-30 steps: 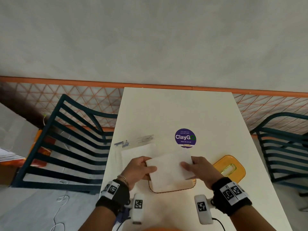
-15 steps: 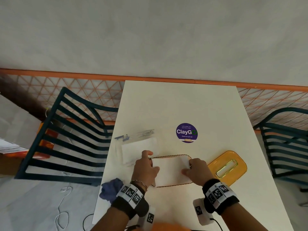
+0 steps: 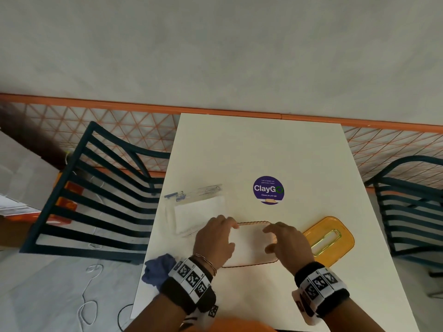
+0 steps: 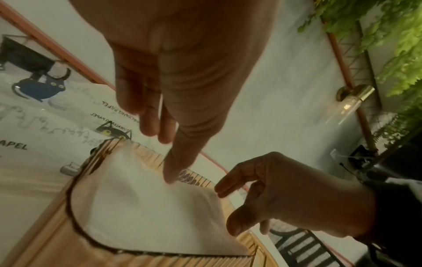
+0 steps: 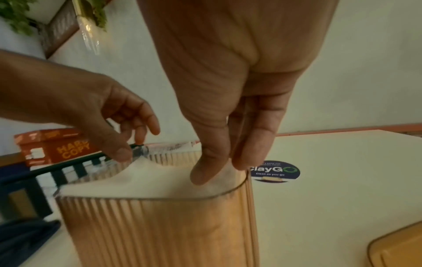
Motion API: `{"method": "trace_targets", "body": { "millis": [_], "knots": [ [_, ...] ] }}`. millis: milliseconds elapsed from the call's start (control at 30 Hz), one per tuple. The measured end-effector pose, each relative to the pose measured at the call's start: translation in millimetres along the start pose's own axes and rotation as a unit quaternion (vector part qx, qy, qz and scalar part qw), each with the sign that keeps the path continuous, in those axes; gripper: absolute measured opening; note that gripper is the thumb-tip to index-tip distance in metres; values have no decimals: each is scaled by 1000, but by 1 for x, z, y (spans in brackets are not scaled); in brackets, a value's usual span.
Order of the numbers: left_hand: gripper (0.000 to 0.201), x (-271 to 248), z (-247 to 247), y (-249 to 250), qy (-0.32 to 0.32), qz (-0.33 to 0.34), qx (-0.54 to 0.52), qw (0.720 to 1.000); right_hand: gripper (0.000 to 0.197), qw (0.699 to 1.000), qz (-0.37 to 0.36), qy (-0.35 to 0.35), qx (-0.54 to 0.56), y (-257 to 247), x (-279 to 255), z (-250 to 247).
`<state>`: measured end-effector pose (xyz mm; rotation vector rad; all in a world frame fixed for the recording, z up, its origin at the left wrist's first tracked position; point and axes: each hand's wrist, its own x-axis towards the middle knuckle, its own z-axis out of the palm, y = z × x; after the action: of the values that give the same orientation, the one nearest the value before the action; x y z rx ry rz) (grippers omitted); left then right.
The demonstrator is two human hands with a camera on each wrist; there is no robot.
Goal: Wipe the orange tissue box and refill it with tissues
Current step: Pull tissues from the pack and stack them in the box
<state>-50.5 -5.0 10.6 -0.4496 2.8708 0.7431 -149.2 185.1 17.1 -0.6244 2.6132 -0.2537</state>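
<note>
The orange ribbed tissue box [image 3: 254,222] stands open on the white table [image 3: 259,149] with a white stack of tissues [image 3: 249,243] inside. My left hand [image 3: 225,232] is at the box's left end; its thumb [image 4: 170,178] presses down on the tissues [image 4: 148,207] while the fingers stay straight. My right hand [image 3: 269,238] is at the right end, and its thumb [image 5: 203,173] pushes the tissues [image 5: 148,180] below the rim of the box [image 5: 160,231]. The box's orange lid [image 3: 330,238] lies flat just to the right.
An opened clear tissue pack [image 3: 196,214] lies left of the box. A crumpled blue cloth [image 3: 158,269] sits at the table's left edge. A purple round sticker [image 3: 268,190] is behind the box. Dark slatted chairs [image 3: 100,202] stand on both sides.
A second ago both hands held the tissue stack above the box. They lowered it in, let go of its ends, and now press it down with their thumbs.
</note>
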Motion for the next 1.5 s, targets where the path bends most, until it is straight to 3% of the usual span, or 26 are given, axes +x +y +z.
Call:
{"method": "trace_targets", "body": {
  "millis": [67, 133, 200, 267, 367, 467, 567, 667, 733, 1067, 1500],
  "knots": [
    [46, 4, 4, 3, -74, 56, 47, 995, 55, 998, -44, -23, -36, -3, 2, 7],
    [48, 8, 9, 4, -143, 62, 105, 982, 58, 995, -67, -38, -60, -8, 5, 15],
    [49, 9, 10, 3, -166, 56, 127, 976, 55, 995, -75, -29, -53, -11, 6, 21],
    [45, 11, 3, -1, -139, 45, 79, 986, 50, 997, -68, 5, -20, -12, 5, 22],
    [26, 24, -25, -15, -45, -11, -20, 999, 39, 996, -23, 78, 47, -4, 3, 16],
    [26, 51, -41, -51, 17, -81, -11, 996, 32, 986, 42, 117, 113, 10, 4, 13],
    [51, 75, -38, -89, -56, -131, 45, 989, 28, 975, 110, 67, 180, 19, 7, 14],
    [83, 84, -28, -105, -125, -129, 74, 981, 27, 970, 130, 57, 198, 24, 9, 15],
    [93, 86, -21, -107, -147, -124, 98, 976, 33, 966, 142, 50, 209, 24, 9, 16],
    [96, 94, -9, -111, -123, -124, 114, 978, 44, 967, 155, 34, 197, 20, 11, 13],
    [97, 98, -7, -116, -125, -125, 121, 977, 42, 965, 169, 41, 197, 10, 5, 9]
  ]
}}
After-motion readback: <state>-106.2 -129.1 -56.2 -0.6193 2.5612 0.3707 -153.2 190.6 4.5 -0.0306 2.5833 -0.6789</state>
